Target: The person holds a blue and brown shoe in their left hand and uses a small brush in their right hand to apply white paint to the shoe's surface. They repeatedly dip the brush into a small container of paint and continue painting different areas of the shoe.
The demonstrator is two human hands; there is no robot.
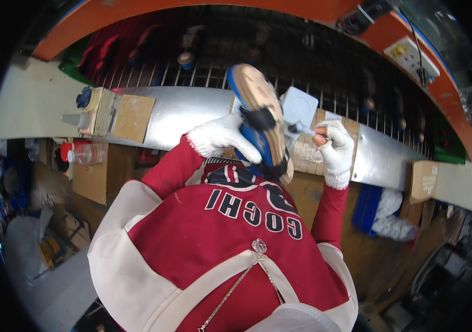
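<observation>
Gripped in the left hand (222,138) is a shoe (258,119); right hand (335,146) pinches a half-hidden brush (298,128).

Long metal-faced workbench (191,113) running left to right, tan square board (132,117) near its left end, small glue pot with a blue-handled brush (89,105) just beside it, cardboard box (424,180) at the right end, taped cardboard pad (305,155) at the middle

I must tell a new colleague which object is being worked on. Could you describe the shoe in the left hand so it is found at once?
Start from the long silver shelf under the orange rail. At its middle, the gloved left hand holds a blue shoe, tan sole up. Nothing else nearby is blue with a tan sole; the right hand beside it holds a small brush.
</observation>
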